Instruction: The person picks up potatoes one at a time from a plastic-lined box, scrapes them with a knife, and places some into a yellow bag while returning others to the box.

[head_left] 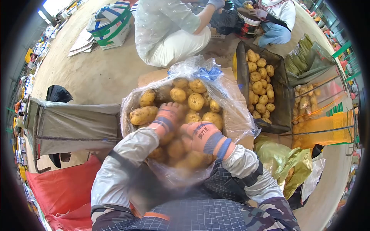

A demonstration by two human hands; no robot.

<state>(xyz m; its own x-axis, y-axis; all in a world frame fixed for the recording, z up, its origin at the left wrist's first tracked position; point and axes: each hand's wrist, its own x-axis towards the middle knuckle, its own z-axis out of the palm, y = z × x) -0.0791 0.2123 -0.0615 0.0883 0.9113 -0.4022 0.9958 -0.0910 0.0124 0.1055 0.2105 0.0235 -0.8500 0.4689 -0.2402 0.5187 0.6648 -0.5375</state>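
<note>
A carton lined with clear plastic (125,111) lies in front of me, filled with potatoes (195,101). Both my hands wear orange gloves with blue-grey bands. My left hand (169,115) reaches over the potatoes near the middle, its fingers stretched out and slightly smeared. Beside it, my right hand (204,138) is curled downward among the potatoes; whatever its fingers hold, if anything, is hidden. The nearest potatoes below my hands are blurred. One long potato (143,115) rests at the left of the carton.
A black crate (278,123) of potatoes stands to the right. Beyond it are mesh bags (323,131) on a metal frame. A grey cloth-covered frame (81,123) and red cloth (63,188) lie left. A seated person (165,34) is ahead; another person (275,23) sits behind a bucket (248,23).
</note>
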